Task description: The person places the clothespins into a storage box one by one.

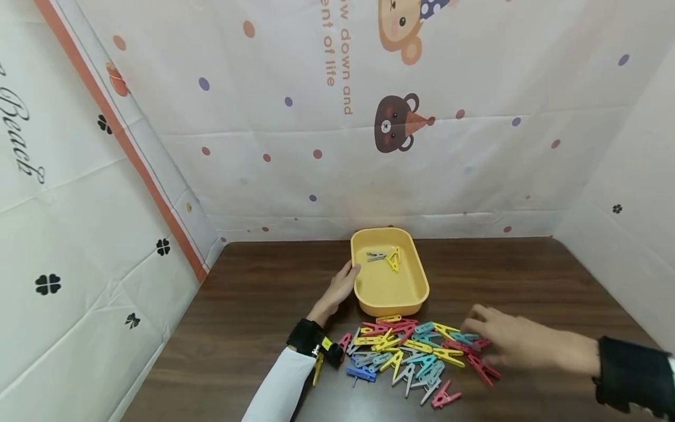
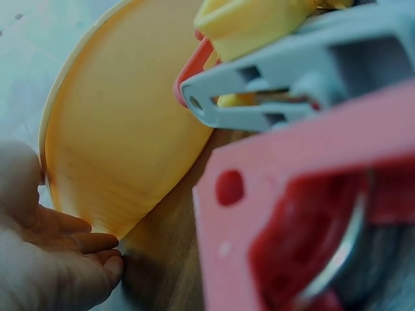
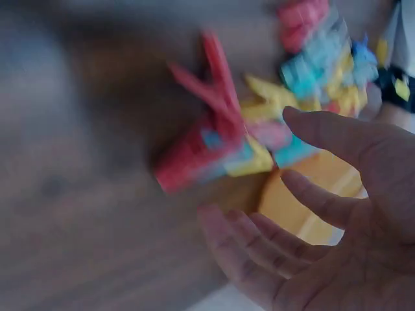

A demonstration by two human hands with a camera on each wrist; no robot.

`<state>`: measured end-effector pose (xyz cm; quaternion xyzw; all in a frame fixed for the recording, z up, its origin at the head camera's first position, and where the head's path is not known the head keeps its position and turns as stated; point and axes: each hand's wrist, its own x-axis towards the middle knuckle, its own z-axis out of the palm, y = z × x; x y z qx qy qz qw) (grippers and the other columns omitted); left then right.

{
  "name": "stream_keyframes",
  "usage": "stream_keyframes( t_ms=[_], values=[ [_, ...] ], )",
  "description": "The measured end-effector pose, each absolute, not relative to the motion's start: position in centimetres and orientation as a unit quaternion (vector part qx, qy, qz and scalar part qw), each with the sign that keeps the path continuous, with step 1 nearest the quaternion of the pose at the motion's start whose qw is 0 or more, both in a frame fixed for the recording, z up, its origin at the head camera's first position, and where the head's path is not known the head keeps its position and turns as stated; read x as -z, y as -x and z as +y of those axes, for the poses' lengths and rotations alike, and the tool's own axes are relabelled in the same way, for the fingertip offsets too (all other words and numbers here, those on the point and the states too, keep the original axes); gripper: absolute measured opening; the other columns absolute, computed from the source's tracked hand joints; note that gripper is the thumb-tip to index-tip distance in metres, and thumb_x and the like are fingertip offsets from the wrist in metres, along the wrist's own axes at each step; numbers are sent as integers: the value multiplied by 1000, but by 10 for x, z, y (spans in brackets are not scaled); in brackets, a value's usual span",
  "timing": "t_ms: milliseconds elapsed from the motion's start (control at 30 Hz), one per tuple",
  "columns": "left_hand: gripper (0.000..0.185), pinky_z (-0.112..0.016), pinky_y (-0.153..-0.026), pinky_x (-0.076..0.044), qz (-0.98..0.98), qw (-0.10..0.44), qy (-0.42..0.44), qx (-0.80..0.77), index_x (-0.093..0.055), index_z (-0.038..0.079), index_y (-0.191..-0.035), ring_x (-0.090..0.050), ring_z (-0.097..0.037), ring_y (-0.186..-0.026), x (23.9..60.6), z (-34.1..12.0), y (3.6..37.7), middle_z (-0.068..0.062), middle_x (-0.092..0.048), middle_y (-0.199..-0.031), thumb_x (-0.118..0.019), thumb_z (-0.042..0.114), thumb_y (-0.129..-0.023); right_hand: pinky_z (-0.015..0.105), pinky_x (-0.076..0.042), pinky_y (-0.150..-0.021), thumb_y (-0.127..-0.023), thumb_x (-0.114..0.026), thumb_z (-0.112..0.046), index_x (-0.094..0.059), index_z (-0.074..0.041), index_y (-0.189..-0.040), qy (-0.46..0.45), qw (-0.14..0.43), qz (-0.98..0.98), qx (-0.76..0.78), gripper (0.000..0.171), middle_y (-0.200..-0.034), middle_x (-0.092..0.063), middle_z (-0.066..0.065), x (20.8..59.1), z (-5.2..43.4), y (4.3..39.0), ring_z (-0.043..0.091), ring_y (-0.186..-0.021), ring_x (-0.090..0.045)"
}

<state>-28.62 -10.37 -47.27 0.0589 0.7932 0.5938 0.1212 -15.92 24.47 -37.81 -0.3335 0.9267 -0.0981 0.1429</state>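
A yellow plastic tub (image 1: 389, 293) stands on the table, tilted toward me in the head view, with a grey clothespin (image 1: 376, 257) and yellow clothespins (image 1: 393, 261) inside. My left hand (image 1: 337, 290) holds its left side, thumb at the rim and fingers (image 2: 97, 243) against the outer wall. In front of the tub lies a heap of clothespins (image 1: 406, 346) in red, yellow, blue, teal and grey. My right hand (image 1: 514, 340) hovers at the heap's right edge, beside red clothespins (image 1: 482, 369). Its fingers (image 3: 305, 194) are spread and loosely bent, with nothing between them.
The dark wooden table (image 1: 253, 328) is bordered by a printed white cloth (image 1: 295, 117) at the back and sides. A red clothespin (image 1: 445, 395) lies at the heap's near edge. A yellow clothespin (image 1: 317, 369) lies by my left wrist.
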Motion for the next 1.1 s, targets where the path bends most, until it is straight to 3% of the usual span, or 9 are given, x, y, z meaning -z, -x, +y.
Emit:
stream_keyframes(
  t_ms=[67, 133, 333, 533, 733, 933, 1100],
  values=[
    [63, -63, -122, -24, 792, 124, -60, -594, -21, 20, -165, -29, -36, -154, 472, -103, 286, -14, -34, -166, -35, 48, -110, 27, -50, -62, -84, -85, -23, -62, -23, -122, 335, 174, 919, 119, 45, -121, -53, 4, 391, 250, 148, 13, -98, -60],
    [64, -62, -122, -25, 792, 126, -60, -594, -21, 20, -165, -29, -35, -154, 471, -103, 287, -14, -34, -166, -35, 49, -110, 25, -47, -60, -83, -85, -22, -61, -23, -122, 352, 168, 913, 121, 46, -120, -51, 2, 401, 252, 142, 7, -94, -56],
    [64, -60, -123, -25, 794, 126, -61, -592, -20, 20, -165, -29, -35, -154, 469, -104, 289, -14, -32, -167, -35, 50, -110, 24, -49, -61, -83, -82, -6, -68, -22, -110, 395, 64, 909, 121, 35, -109, -55, -3, 419, 248, 140, 1, -87, -52],
    [63, -61, -122, -25, 796, 129, -57, -589, -21, 20, -165, -29, -36, -154, 472, -103, 287, -15, -33, -166, -35, 48, -110, 17, -44, -55, -90, -71, 4, -70, -21, -96, 397, 22, 904, 156, 25, -94, -58, -8, 427, 248, 145, -9, -74, -47],
    [63, -61, -122, -25, 796, 126, -57, -589, -21, 20, -165, -29, -36, -154, 471, -102, 288, -15, -33, -166, -35, 48, -110, 17, -49, -57, -83, -79, 4, -71, -19, -94, 423, -46, 894, 139, 26, -88, -60, -8, 429, 250, 150, -6, -77, -53],
    [63, -62, -122, -25, 794, 127, -58, -591, -22, 19, -165, -29, -37, -154, 473, -103, 287, -15, -34, -166, -35, 47, -110, 16, -51, -60, -82, -80, 3, -73, -22, -88, 435, -41, 887, 149, 26, -88, -60, -12, 417, 250, 152, -5, -81, -56],
    [63, -61, -122, -24, 793, 124, -61, -593, -21, 20, -165, -28, -36, -155, 473, -103, 288, -14, -33, -166, -35, 48, -110, 15, -50, -59, -84, -75, 8, -73, -17, -89, 447, -33, 869, 208, 26, -89, -62, -8, 406, 246, 155, -5, -79, -60]
  ],
)
